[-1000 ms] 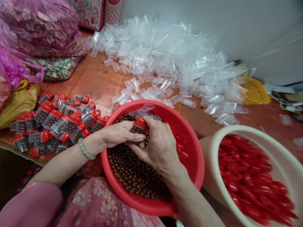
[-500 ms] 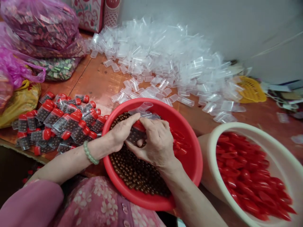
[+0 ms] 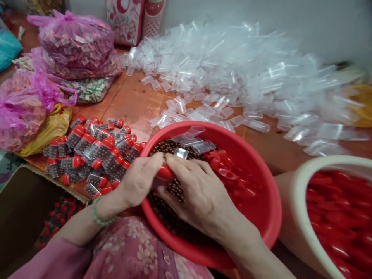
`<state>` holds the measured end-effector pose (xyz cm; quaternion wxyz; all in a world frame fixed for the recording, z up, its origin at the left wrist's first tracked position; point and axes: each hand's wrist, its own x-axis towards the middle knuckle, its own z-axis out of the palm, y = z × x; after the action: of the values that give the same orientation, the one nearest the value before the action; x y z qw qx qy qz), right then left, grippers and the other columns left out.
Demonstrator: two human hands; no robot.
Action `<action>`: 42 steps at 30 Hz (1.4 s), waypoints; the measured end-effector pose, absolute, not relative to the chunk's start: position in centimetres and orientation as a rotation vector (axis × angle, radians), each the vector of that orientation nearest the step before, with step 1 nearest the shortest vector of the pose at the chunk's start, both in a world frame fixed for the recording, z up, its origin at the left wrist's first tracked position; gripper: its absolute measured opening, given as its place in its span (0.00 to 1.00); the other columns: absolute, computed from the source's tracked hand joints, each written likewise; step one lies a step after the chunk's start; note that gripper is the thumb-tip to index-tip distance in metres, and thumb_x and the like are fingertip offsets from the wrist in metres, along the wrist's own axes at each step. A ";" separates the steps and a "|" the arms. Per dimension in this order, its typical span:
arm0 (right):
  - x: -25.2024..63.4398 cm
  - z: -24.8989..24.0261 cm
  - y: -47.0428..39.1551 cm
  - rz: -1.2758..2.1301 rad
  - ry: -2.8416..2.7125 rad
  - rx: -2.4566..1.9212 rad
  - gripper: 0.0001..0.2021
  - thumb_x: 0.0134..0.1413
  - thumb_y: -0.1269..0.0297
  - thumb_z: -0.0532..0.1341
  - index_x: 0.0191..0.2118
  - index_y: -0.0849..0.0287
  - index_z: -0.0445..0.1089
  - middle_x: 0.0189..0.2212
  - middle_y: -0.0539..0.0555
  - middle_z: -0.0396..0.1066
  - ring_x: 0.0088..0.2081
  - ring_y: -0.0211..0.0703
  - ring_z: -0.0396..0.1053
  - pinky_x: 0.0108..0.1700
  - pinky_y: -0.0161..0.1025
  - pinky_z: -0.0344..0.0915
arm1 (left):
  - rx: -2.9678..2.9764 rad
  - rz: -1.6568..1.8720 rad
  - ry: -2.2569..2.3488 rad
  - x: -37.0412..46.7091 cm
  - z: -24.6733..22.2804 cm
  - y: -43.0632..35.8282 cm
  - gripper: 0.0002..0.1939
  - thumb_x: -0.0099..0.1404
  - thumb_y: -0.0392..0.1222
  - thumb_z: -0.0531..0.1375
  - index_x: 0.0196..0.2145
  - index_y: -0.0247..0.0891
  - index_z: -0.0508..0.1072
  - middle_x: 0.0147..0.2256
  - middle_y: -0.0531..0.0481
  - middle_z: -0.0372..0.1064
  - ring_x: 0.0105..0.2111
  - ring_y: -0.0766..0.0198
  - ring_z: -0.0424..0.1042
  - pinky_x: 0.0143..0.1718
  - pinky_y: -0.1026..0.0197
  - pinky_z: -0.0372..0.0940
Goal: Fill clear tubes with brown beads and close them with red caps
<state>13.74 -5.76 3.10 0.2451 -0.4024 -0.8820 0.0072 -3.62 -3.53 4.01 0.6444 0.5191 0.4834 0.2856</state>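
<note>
reddish-brown wooden tabletop (image 3: 133,93) with a dull sheen runs back to a smooth, pale grey wall (image 3: 293,19). over a round, thick-rimmed red plastic basin (image 3: 274,217), a glossy, rounded red plastic cap (image 3: 164,173) is caught between two bare hands; fingers hide whatever lies beneath it. the left hand (image 3: 141,180) is curled mostly closed against one side of the cap, with a bracelet of smooth, pale green beads (image 3: 97,217) round its wrist. the right hand (image 3: 200,190) bends into a loose c, forefinger and thumb at the cap, a gap open between them. below are small, shiny, dark brown balls (image 3: 167,146), massed like gravel. in the basin too lie flat-sided clear plastic sleeves (image 3: 205,147) and slick, moulded red plastic pieces (image 3: 232,174). to the left, clear red-topped plastic containers (image 3: 95,151) filled with dark balls are heaped; to the right stands a cream plastic tub (image 3: 299,190) of shiny red parts (image 3: 340,217). behind, glassy, see-through plastic tubes (image 3: 226,66) spread in a drift, and crinkled, thin pink-purple bags (image 3: 75,42) bulge with tiny angular bits.
</note>
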 end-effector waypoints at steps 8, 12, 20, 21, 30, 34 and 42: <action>20.1 0.7 -2.3 0.453 -2.276 -1.582 0.10 0.61 0.67 0.56 0.46 0.61 0.70 0.40 0.59 0.75 0.41 0.49 0.73 0.44 0.46 0.69 | 2.630 0.547 1.768 -8.9 0.0 -2.0 0.16 0.68 0.46 0.52 0.28 0.35 0.72 0.24 0.44 0.70 0.30 0.54 0.66 0.35 0.53 0.60; 19.5 0.1 -1.4 0.607 -2.280 -1.644 0.13 0.59 0.59 0.61 0.46 0.60 0.69 0.41 0.58 0.74 0.42 0.49 0.73 0.44 0.45 0.68 | 2.710 0.586 1.719 -8.8 -1.2 -1.5 0.13 0.67 0.47 0.56 0.37 0.33 0.73 0.36 0.39 0.74 0.39 0.50 0.68 0.41 0.49 0.64; 16.7 -2.4 0.2 0.721 -1.950 -1.882 0.16 0.52 0.64 0.65 0.47 0.61 0.67 0.37 0.57 0.76 0.37 0.46 0.74 0.40 0.42 0.68 | 2.497 0.970 1.355 -5.5 0.2 -0.6 0.05 0.66 0.37 0.57 0.38 0.35 0.71 0.37 0.43 0.74 0.40 0.57 0.69 0.45 0.53 0.67; 16.6 -2.6 0.2 0.714 -1.947 -1.822 0.16 0.51 0.66 0.65 0.46 0.60 0.67 0.38 0.56 0.76 0.37 0.45 0.74 0.41 0.42 0.68 | 2.465 0.981 1.302 -5.0 0.3 -0.6 0.04 0.66 0.36 0.57 0.38 0.35 0.70 0.37 0.44 0.74 0.39 0.58 0.69 0.44 0.53 0.67; 16.3 -1.6 -2.3 0.097 -2.779 -1.655 0.20 0.57 0.80 0.49 0.54 0.68 0.66 0.48 0.66 0.71 0.46 0.51 0.71 0.44 0.42 0.71 | 2.478 0.815 1.133 -2.8 -1.0 -0.7 0.06 0.67 0.35 0.55 0.36 0.35 0.72 0.35 0.46 0.76 0.38 0.58 0.71 0.43 0.53 0.64; 16.4 -1.0 -1.6 0.296 -2.875 -1.659 0.25 0.56 0.83 0.47 0.59 0.69 0.60 0.53 0.67 0.66 0.46 0.49 0.73 0.43 0.40 0.71 | 2.471 0.832 1.103 -2.9 -1.0 -0.4 0.06 0.67 0.35 0.55 0.35 0.35 0.73 0.35 0.46 0.76 0.37 0.59 0.72 0.42 0.54 0.63; 16.1 2.7 1.2 0.601 -3.088 -1.716 0.12 0.58 0.77 0.52 0.44 0.64 0.69 0.42 0.60 0.70 0.36 0.46 0.74 0.34 0.38 0.66 | 2.501 0.833 1.088 -2.8 -1.2 -0.2 0.06 0.66 0.35 0.56 0.35 0.35 0.73 0.34 0.47 0.76 0.36 0.59 0.72 0.41 0.55 0.62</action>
<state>16.07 1.25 2.75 -0.2190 -0.4673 -0.8408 0.1636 -2.82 -0.22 -1.18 0.1444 0.8679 0.3774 0.2889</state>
